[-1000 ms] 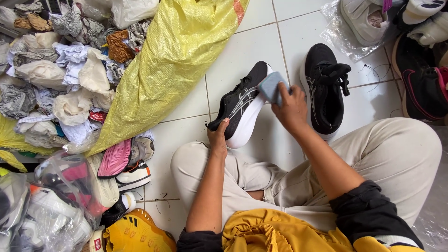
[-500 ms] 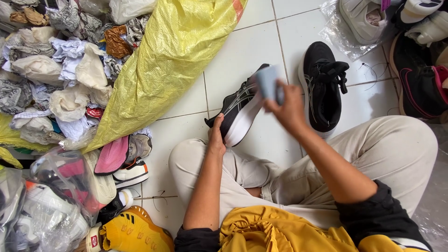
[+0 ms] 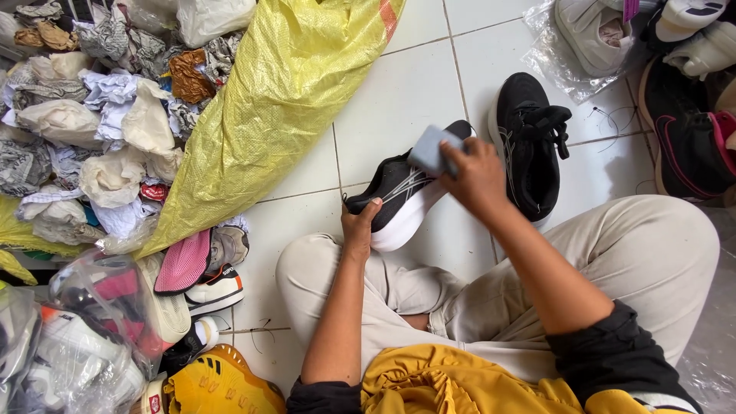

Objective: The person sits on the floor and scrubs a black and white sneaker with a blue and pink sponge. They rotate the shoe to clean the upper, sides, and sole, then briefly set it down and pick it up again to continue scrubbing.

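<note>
On the white tiled floor (image 3: 399,84), spread out from left to right: a long yellow woven sack (image 3: 284,100) beside a heap of crumpled paper (image 3: 92,115), bagged and loose shoes (image 3: 115,330) at the lower left, more pairs (image 3: 675,92) at the upper right. Seated cross-legged in beige trousers (image 3: 636,253), with a second black sneaker (image 3: 529,149) set down on the tiles just beyond the right knee. Held above the lap, tilted on its side with white sole turned toward the body, toe pointing up and right: a black sneaker with pale side stripes (image 3: 399,195). Judged to be mid-wipe, with the sole already looking clean and white and the upper now under the cloth; the mate on the floor looks equally tidy, though whether it has been done cannot be told. Left hand (image 3: 359,226) reaching up from below, fingers clamped around the heel end, thumb on top. Right hand (image 3: 477,178) bent at the wrist, fingers pinched on a small grey-blue pad (image 3: 431,149), pressed against the shoe near its toe.
</note>
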